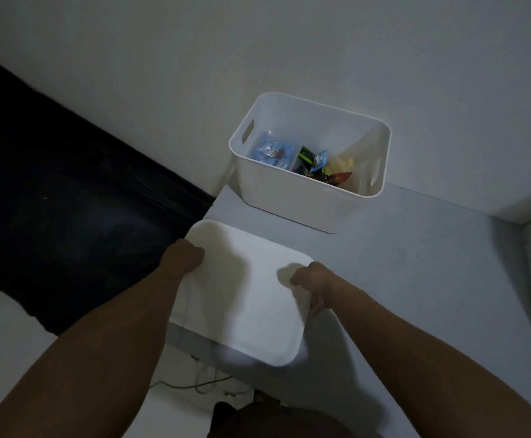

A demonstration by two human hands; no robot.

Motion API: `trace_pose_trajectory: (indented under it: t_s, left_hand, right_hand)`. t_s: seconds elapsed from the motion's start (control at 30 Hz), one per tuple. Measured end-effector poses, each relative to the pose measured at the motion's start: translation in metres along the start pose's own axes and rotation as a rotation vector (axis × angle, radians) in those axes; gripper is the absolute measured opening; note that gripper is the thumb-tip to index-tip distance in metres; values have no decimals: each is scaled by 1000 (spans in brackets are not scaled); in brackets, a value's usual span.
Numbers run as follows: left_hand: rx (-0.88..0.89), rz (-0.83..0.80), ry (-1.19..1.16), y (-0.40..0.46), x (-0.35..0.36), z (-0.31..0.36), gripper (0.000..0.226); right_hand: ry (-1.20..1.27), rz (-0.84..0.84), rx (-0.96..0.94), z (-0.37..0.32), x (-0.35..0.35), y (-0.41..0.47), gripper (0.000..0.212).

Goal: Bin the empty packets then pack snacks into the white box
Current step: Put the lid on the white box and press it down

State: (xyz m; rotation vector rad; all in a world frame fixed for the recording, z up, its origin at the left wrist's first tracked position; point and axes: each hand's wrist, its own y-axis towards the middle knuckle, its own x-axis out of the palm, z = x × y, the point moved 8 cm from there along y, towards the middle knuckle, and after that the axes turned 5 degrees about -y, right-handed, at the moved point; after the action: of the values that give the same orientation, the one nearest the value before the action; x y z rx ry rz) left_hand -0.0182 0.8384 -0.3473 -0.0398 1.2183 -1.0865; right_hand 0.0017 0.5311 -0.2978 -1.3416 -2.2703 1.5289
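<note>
While both hands grip lid (245,298), white box (292,197) sits beyond.

Pale grey table (416,279), right and centre of frame. On it: white box (289,200), upper centre, against the wall, holding snack packets (313,162); white lid (248,295), lower centre, overhanging the table's left edge.

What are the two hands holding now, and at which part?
Both hold the white lid: left hand at its left edge, right hand at its right edge.
</note>
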Motion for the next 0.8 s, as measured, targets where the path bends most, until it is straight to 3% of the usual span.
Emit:
trace_pose_trajectory:
  t_s: [0.17, 0.3, 0.43, 0.6, 0.8]
  left_hand:
    - [-2, 132, -120, -1, -18, 5, 48]
    - [1, 309, -197, -5, -41, 19, 61]
    - [28, 523, -300, -13, -67, 43, 65]
    - [218, 857, -485, -39, -111, 87, 51]
    - [396, 845, -625, -35, -146, 156, 48]
  right_hand:
    - [62, 52, 83, 7, -9, 9, 32]
    - [136, 126, 85, 6, -26, 13, 29]
    - [128, 308, -32, -12, -57, 15, 33]
    - [-11, 593, -254, -65, -106, -29, 37]
    - [54, 805, -411, -100, -176, -60, 44]
